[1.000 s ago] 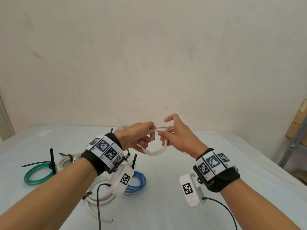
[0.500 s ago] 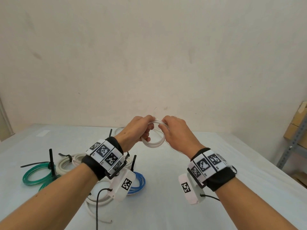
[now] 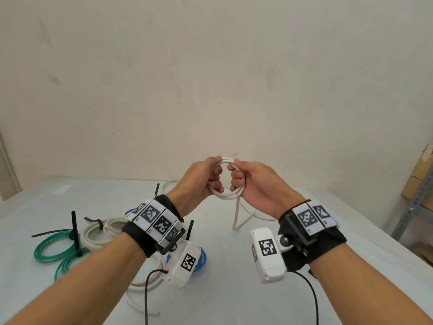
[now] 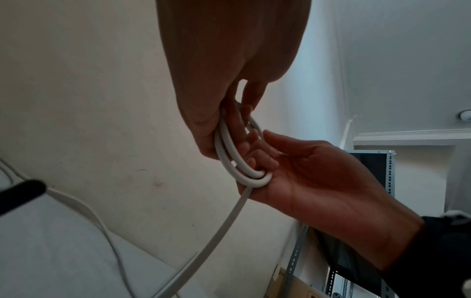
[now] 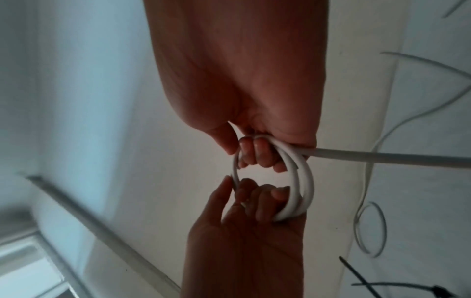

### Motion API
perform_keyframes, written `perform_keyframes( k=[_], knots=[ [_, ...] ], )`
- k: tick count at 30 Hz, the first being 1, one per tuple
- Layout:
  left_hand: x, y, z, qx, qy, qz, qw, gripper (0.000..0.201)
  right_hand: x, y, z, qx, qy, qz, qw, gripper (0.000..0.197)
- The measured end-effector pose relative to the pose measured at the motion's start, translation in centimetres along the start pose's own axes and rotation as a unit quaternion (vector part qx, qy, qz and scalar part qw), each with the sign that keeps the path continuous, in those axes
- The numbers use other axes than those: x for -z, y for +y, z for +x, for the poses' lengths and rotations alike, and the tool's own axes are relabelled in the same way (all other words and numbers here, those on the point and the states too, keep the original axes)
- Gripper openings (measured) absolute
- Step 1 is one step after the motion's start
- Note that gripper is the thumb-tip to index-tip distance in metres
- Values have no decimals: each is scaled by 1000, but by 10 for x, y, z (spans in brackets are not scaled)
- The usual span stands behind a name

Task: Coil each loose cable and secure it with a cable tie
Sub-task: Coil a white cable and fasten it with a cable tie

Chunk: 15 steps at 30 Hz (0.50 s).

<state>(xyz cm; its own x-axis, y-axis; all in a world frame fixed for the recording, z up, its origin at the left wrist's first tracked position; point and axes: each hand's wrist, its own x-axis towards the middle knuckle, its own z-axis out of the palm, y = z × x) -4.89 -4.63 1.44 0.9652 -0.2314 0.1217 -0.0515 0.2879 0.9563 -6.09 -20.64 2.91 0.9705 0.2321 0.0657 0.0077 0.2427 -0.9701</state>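
Green coil (image 3: pixel 50 248) w/ black tie (image 3: pixel 74 228) far left on desk (image 3: pixel 234 289), cream coil (image 3: pixel 100 231) beside it. Mid-air above: left hand (image 3: pixel 199 181), grip clamped on white cable (image 3: pixel 226 197) loops; right hand (image 3: pixel 254 184) curled round opposite side, loose tail hanging to desk.

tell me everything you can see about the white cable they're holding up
The white cable is smooth, round and looks plastic-sheathed. Part of it is wound into a small coil of about two or three loops, held upright above the table. The left hand grips the coil's left side and the right hand its right side, fingers curled through the loop. A loose tail hangs from the bottom of the coil to the table and trails away. No cable tie on it yet.
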Motion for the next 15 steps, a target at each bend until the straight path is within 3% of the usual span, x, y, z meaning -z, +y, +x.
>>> perform_keyframes(
  k=[3, 5, 10, 12, 15],
  knots=[
    [1, -3, 3, 22, 20, 84, 996, 38, 3, -5, 3, 43, 66, -27, 997, 25],
    [6, -6, 2, 50, 38, 152, 986, 52, 3, -7, 5, 74, 96, -23, 992, 27],
    [5, -9, -14, 283, -132, 112, 944, 114, 1, -15, 4, 121, 124, 94, 980, 27],
    [2, -14, -14, 301, -127, 18, 945, 105, -2, -16, 2, 125, 115, 142, 975, 27],
    [0, -21, -5, 251, -48, -155, 954, 58, -5, -15, -2, 121, 104, 142, 977, 26]
  ],
)
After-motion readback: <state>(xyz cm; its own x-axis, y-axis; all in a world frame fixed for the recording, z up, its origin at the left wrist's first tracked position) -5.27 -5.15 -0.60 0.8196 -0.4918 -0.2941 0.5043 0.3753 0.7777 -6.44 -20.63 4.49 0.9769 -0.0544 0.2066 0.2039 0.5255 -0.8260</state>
